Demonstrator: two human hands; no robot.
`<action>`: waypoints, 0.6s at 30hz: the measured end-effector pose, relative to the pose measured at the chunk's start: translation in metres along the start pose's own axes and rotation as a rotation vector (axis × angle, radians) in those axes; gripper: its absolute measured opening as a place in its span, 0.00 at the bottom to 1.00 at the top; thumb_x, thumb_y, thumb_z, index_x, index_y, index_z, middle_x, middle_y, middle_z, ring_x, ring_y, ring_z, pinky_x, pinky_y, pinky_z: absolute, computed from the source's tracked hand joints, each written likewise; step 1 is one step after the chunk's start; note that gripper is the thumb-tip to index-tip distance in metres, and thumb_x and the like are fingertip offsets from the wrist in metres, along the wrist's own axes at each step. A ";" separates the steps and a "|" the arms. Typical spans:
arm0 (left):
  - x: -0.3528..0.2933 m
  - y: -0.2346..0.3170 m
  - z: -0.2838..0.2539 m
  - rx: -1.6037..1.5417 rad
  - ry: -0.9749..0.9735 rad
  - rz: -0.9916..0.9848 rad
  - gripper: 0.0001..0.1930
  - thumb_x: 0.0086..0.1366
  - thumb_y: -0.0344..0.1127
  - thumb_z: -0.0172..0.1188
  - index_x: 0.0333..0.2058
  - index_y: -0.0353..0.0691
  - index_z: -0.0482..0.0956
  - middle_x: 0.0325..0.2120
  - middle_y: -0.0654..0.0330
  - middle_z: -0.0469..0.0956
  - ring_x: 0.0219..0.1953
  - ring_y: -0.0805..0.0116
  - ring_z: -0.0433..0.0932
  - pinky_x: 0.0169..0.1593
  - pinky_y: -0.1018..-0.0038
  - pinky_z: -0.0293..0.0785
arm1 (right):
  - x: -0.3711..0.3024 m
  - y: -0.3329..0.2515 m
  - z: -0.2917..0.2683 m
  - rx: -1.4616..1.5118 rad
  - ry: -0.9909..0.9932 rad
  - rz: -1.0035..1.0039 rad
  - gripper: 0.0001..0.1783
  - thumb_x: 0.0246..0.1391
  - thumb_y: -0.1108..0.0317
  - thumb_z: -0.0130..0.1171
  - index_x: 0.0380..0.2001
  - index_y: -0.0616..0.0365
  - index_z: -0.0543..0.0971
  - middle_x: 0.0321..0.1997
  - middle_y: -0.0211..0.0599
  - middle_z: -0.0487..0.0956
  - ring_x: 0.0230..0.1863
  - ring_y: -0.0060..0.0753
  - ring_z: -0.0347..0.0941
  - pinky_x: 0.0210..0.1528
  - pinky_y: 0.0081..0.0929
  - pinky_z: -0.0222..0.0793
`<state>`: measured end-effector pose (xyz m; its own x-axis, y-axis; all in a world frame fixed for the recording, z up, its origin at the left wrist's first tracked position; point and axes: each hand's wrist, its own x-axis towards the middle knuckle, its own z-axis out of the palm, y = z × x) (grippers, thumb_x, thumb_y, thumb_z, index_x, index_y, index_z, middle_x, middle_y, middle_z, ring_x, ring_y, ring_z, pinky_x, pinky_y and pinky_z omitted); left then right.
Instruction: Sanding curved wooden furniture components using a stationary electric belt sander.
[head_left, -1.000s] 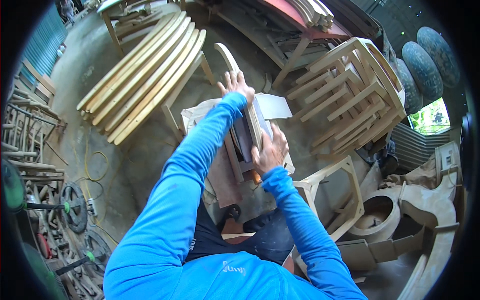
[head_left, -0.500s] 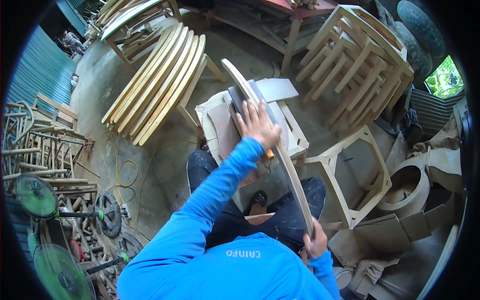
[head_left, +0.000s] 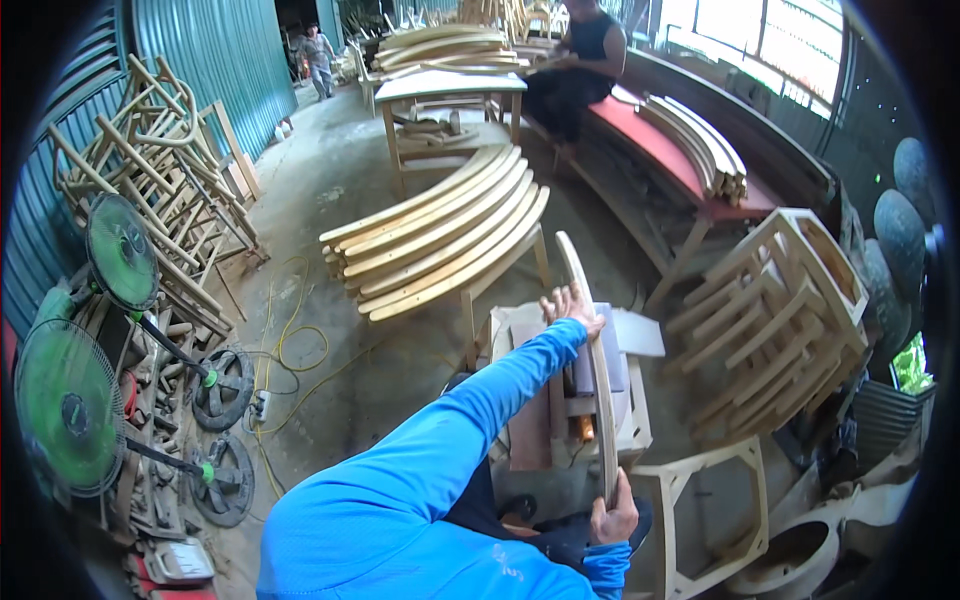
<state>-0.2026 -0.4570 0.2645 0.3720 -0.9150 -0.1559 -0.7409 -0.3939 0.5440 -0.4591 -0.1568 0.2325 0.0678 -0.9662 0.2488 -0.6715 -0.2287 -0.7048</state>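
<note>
Reaches farther along the curved wooden slat (head_left: 603,400) with the left hand (head_left: 575,308) than 0.5 s ago, and looks from a higher tilt, putting the low stand (head_left: 638,425) lower in the frame. Bends the left fingers partly open over the slat's upper stretch; cannot tell how firmly. Grips the near end, lower right of centre, with the right hand (head_left: 615,515) curled closed. Seems to be working the slat lengthwise over the stand. Calls next for even pressure from 2 hands.
</note>
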 end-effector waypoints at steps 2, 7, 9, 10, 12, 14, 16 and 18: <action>-0.002 0.011 -0.016 -0.189 -0.132 -0.107 0.60 0.54 0.58 0.65 0.75 0.37 0.40 0.71 0.47 0.58 0.74 0.47 0.53 0.76 0.48 0.33 | -0.010 0.005 -0.007 0.107 0.009 0.074 0.33 0.47 0.77 0.62 0.61 0.60 0.75 0.53 0.55 0.81 0.52 0.60 0.79 0.54 0.45 0.76; 0.020 0.010 -0.023 -1.059 0.264 -0.011 0.46 0.55 0.33 0.72 0.64 0.23 0.51 0.49 0.37 0.74 0.24 0.64 0.83 0.19 0.69 0.78 | -0.014 -0.017 -0.012 0.060 0.096 -0.144 0.33 0.45 0.79 0.64 0.59 0.60 0.76 0.51 0.54 0.81 0.50 0.60 0.79 0.53 0.46 0.76; 0.009 0.038 -0.051 -1.090 0.129 0.138 0.38 0.59 0.32 0.68 0.59 0.21 0.54 0.39 0.42 0.77 0.20 0.62 0.82 0.21 0.65 0.81 | -0.003 -0.021 -0.014 0.047 0.158 -0.199 0.31 0.45 0.77 0.66 0.57 0.59 0.77 0.48 0.51 0.80 0.48 0.58 0.79 0.53 0.45 0.75; 0.003 0.052 -0.073 -1.020 0.116 0.193 0.35 0.60 0.32 0.65 0.59 0.23 0.55 0.37 0.44 0.78 0.20 0.62 0.82 0.22 0.66 0.81 | 0.002 -0.024 -0.016 0.050 0.149 -0.217 0.32 0.45 0.75 0.69 0.57 0.59 0.77 0.52 0.51 0.78 0.53 0.56 0.76 0.54 0.43 0.74; -0.020 0.081 -0.114 -1.012 0.082 0.471 0.35 0.62 0.31 0.63 0.64 0.30 0.56 0.35 0.52 0.76 0.22 0.64 0.82 0.25 0.68 0.81 | 0.010 -0.042 -0.032 -0.018 0.124 -0.295 0.34 0.42 0.74 0.72 0.57 0.58 0.77 0.59 0.52 0.74 0.57 0.55 0.73 0.57 0.43 0.73; -0.049 0.113 -0.146 -0.965 0.014 0.752 0.37 0.64 0.32 0.65 0.66 0.36 0.54 0.39 0.52 0.73 0.22 0.67 0.79 0.25 0.70 0.80 | 0.015 -0.053 -0.053 -0.013 0.176 -0.315 0.35 0.42 0.74 0.72 0.57 0.58 0.76 0.61 0.53 0.73 0.59 0.55 0.72 0.58 0.45 0.72; -0.075 0.141 -0.170 -0.786 -0.029 0.857 0.34 0.64 0.34 0.66 0.64 0.37 0.60 0.34 0.55 0.74 0.22 0.70 0.78 0.24 0.72 0.78 | 0.018 -0.059 -0.077 -0.007 0.221 -0.340 0.36 0.41 0.74 0.73 0.57 0.58 0.76 0.63 0.53 0.71 0.61 0.55 0.71 0.60 0.46 0.72; -0.098 0.160 -0.190 -0.625 -0.110 0.858 0.29 0.63 0.38 0.69 0.59 0.37 0.67 0.32 0.56 0.75 0.24 0.70 0.79 0.26 0.71 0.78 | 0.016 -0.059 -0.104 -0.076 0.382 -0.371 0.39 0.40 0.74 0.74 0.60 0.55 0.75 0.66 0.53 0.70 0.62 0.56 0.70 0.63 0.48 0.70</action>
<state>-0.2513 -0.4141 0.5229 -0.2138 -0.8801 0.4238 -0.3015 0.4721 0.8283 -0.4949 -0.1463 0.3473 0.0472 -0.7066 0.7060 -0.7058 -0.5237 -0.4770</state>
